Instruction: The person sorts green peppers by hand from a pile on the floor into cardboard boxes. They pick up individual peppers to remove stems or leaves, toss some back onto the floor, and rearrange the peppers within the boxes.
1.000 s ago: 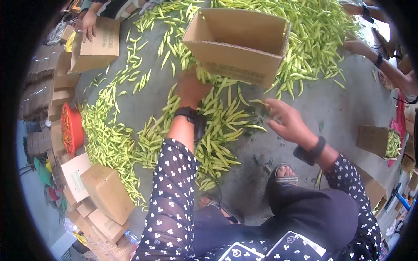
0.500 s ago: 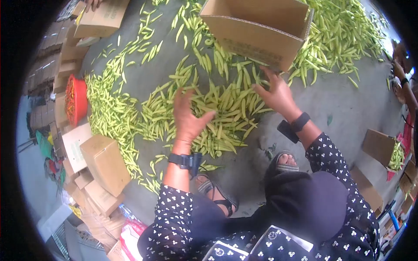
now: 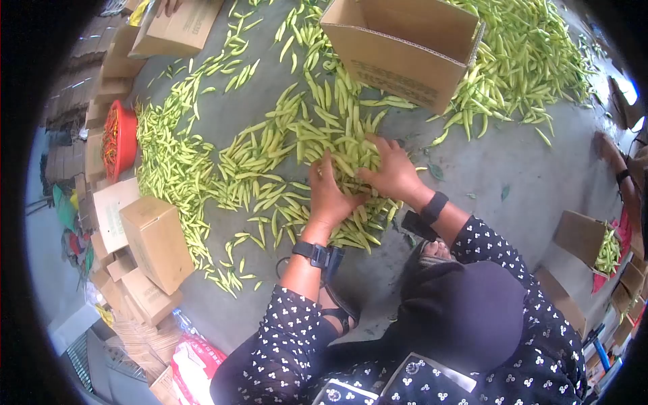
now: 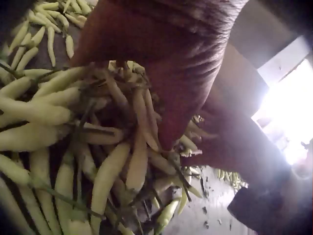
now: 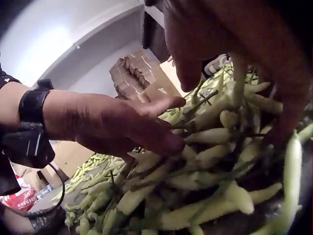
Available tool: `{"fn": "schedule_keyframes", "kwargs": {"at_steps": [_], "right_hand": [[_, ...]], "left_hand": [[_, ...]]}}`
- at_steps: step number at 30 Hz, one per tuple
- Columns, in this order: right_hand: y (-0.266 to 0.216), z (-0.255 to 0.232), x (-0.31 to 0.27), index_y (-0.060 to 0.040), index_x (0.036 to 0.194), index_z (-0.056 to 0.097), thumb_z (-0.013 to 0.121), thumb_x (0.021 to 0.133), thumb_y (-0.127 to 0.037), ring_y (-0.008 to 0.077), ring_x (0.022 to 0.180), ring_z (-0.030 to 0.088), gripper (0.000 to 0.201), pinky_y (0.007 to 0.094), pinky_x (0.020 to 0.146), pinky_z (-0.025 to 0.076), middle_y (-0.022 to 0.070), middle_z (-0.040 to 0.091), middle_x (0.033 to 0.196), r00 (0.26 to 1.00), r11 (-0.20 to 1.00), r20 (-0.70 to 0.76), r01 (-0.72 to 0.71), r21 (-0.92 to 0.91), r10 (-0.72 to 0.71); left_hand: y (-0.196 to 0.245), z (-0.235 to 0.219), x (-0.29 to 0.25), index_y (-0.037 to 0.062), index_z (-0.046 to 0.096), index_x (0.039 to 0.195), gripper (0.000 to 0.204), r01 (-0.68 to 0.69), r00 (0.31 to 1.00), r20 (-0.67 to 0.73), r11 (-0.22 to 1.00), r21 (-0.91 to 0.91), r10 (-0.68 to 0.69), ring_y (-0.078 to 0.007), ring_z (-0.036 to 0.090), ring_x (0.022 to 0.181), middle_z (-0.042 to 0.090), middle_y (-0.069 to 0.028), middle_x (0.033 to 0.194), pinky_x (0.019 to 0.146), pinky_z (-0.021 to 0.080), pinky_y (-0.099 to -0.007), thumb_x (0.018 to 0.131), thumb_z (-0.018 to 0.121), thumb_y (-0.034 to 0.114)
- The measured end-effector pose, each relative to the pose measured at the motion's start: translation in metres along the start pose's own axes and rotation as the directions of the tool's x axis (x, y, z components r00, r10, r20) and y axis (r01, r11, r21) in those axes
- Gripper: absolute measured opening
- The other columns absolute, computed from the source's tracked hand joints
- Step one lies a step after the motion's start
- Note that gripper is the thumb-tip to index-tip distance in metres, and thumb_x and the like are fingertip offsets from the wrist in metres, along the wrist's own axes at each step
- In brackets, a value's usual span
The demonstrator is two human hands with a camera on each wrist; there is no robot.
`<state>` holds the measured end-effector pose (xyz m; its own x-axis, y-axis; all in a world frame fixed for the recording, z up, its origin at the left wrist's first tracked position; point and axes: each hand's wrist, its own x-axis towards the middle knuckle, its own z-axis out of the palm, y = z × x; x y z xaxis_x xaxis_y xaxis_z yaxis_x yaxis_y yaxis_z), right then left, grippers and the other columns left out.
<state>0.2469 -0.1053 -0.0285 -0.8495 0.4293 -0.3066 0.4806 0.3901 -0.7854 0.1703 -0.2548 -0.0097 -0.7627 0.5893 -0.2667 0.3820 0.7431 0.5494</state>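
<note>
Pale green chili peppers [image 3: 263, 148] lie heaped on the grey floor before the person. My left hand [image 3: 331, 199] cups a bunch of them at the near side of the heap, its thumb pointing towards the right hand. The right hand [image 3: 393, 169] grips the same bunch from the right with bent fingers. Peppers [image 5: 210, 161] crowd between both hands in the right wrist view, stems sticking out every way. In the left wrist view the left hand [image 4: 161, 63] arches over peppers [image 4: 112, 171], its fingertips partly hidden.
An open cardboard box [image 3: 405, 64] stands just beyond the hands, a larger pepper pile [image 3: 520, 67] to its right. At left are a red basin [image 3: 121, 142] and cartons [image 3: 156, 243]. Other people's hands show at the edges. A tipped box [image 3: 586, 239] holding peppers lies at right.
Both hands came back from the far and right parts of the heap and closed in on each other, gathering peppers between them. The head view has shifted.
</note>
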Motion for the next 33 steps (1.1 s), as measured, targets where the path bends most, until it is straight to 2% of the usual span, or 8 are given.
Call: {"fn": "schedule_keyframes", "kwargs": {"at_steps": [4,19,21,25,27,29,31,33], "right_hand": [[0.005,0.007,0.001,-0.0097,0.136,0.04,0.072,0.075,-0.03,0.0423,0.115,0.049,0.072,0.0465,0.098,0.041,0.0269,0.049,0.126,1.0,0.986,0.012,-0.011,0.165,0.009],[-0.038,-0.039,-0.024,-0.0046,0.124,0.047,0.072,0.075,-0.018,0.038,0.106,0.055,0.057,0.0414,0.091,0.045,0.0222,0.056,0.112,0.953,0.834,-0.255,0.271,0.48,-0.163],[-0.056,-0.065,-0.014,-0.0055,0.124,0.049,0.073,0.074,-0.019,0.0372,0.102,0.057,0.056,0.0409,0.088,0.047,0.0218,0.056,0.109,0.749,0.761,-0.475,0.61,0.221,-0.462],[-0.113,-0.139,0.014,-0.0062,0.112,0.058,0.072,0.075,-0.015,0.0329,0.089,0.061,0.041,0.0407,0.077,0.05,0.017,0.059,0.097,0.473,0.579,-0.665,0.812,0.074,-0.578],[-0.13,-0.174,0.036,-0.0059,0.12,0.053,0.07,0.077,-0.013,0.0297,0.098,0.06,0.047,0.0377,0.083,0.049,0.0183,0.06,0.102,0.275,0.494,-0.687,0.858,-0.141,-0.672],[-0.14,-0.206,0.052,-0.0062,0.127,0.048,0.069,0.078,-0.01,0.0276,0.102,0.06,0.053,0.0367,0.086,0.049,0.0195,0.058,0.109,0.148,0.458,-0.658,0.826,-0.328,-0.739],[-0.138,-0.22,0.048,-0.0063,0.125,0.05,0.069,0.077,-0.011,0.032,0.102,0.06,0.051,0.0382,0.085,0.05,0.0214,0.058,0.108,0.308,0.532,-0.672,0.833,-0.151,-0.674],[-0.118,-0.224,0.064,-0.0071,0.124,0.052,0.069,0.076,-0.013,0.0358,0.1,0.061,0.051,0.0403,0.084,0.05,0.0225,0.059,0.106,0.337,0.624,-0.648,0.729,-0.28,-0.684]], "left_hand": [[0.011,0.009,0.001,0.0014,0.021,0.143,0.112,0.022,0.999,0.04,0.998,0.055,-0.024,-0.042,0.037,0.126,0.038,-0.0265,0.134,0.106,0.034,-0.0455,0.056,0.088,0.022],[0.061,-0.005,-0.006,0.0023,0.03,0.137,0.081,-0.167,0.984,-0.143,0.804,-0.57,0.103,-0.0332,0.045,0.12,0.042,-0.02,0.129,0.102,0.038,-0.0424,0.071,0.076,0.01],[0.078,-0.025,0.003,-0.0004,0.031,0.135,0.079,-0.457,0.874,-0.381,0.774,-0.438,0.301,-0.0323,0.046,0.119,0.042,-0.0198,0.126,0.1,0.039,-0.041,0.073,0.076,0.013],[0.154,-0.088,0.048,-0.0017,0.028,0.135,0.083,-0.793,0.584,-0.596,0.545,-0.274,0.551,-0.0336,0.048,0.115,0.041,-0.0223,0.125,0.095,0.042,-0.0396,0.073,0.078,0.021],[0.178,-0.108,0.092,0.0005,0.046,0.124,0.058,-0.892,0.231,-0.724,0.439,0.109,0.65,-0.0304,0.056,0.103,0.052,-0.0179,0.113,0.086,0.047,-0.0353,0.076,0.074,0.017],[0.21,-0.117,0.131,0.0039,0.041,0.13,0.066,-0.941,0.216,-0.736,0.338,0.019,0.642,-0.032,0.05,0.113,0.049,-0.0209,0.12,0.092,0.045,-0.0371,0.074,0.074,0.015],[0.22,-0.113,0.145,0.0073,0.035,0.136,0.076,-0.969,0.21,-0.746,0.235,-0.073,0.633,-0.0337,0.044,0.122,0.046,-0.0239,0.126,0.098,0.043,-0.0388,0.072,0.074,0.014],[0.221,-0.106,0.151,0.005,0.04,0.133,0.071,-0.895,0.35,-0.646,0.445,-0.018,0.678,-0.0321,0.047,0.12,0.05,-0.0219,0.123,0.096,0.044,-0.0384,0.071,0.074,0.013]]}}
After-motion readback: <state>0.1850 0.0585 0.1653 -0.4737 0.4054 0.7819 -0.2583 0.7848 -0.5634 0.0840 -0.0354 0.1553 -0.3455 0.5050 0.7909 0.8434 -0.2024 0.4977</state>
